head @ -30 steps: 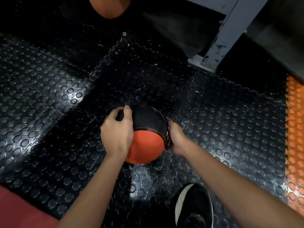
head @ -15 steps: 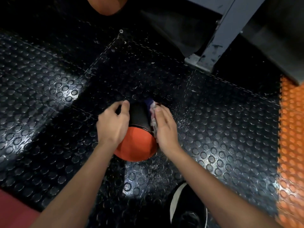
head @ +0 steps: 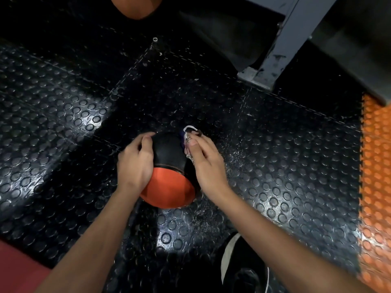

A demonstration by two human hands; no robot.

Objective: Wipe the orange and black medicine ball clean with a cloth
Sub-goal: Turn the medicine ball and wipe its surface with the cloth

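Orange-and-black round medicine ball (head: 169, 176) is sitting on the black studded rubber floor (head: 63, 127), centre of the head view, black panel facing away, orange panel facing the camera.

Left hand (head: 135, 163) is cupping the ball's left side; fingers (head: 147, 142) are curling over the upper black part, palm lying against the surface. Grip is closed around the ball, holding it in place.

Right hand (head: 206, 163) is lying against the ball's upper right side, fingers extended toward the far edge. A crumpled patterned cloth with a white edge (head: 188, 138) is being pressed between those fingers and the black panel; a loop of it is sticking out past the fingertips at the ball's far right rim. Grip is flat, fingers pinning the cloth to the ball rather than fisting it.

Both bare forearms are coming in from the bottom edge, converging on the ball.

Around it:
- black shoe with a white sole edge (head: 243, 269) is resting on the floor at the bottom, near the right forearm
- second orange ball (head: 135, 7) is sitting at the top edge, partly cut off, well apart from the first
- grey painted metal post with a flat foot plate (head: 281, 43) is standing on the floor upper right
- orange studded mat strip (head: 374, 166) is running along the right edge
- red surface (head: 19, 269) is showing in the bottom-left corner
- pale specks are scattered over the floor just right of the ball
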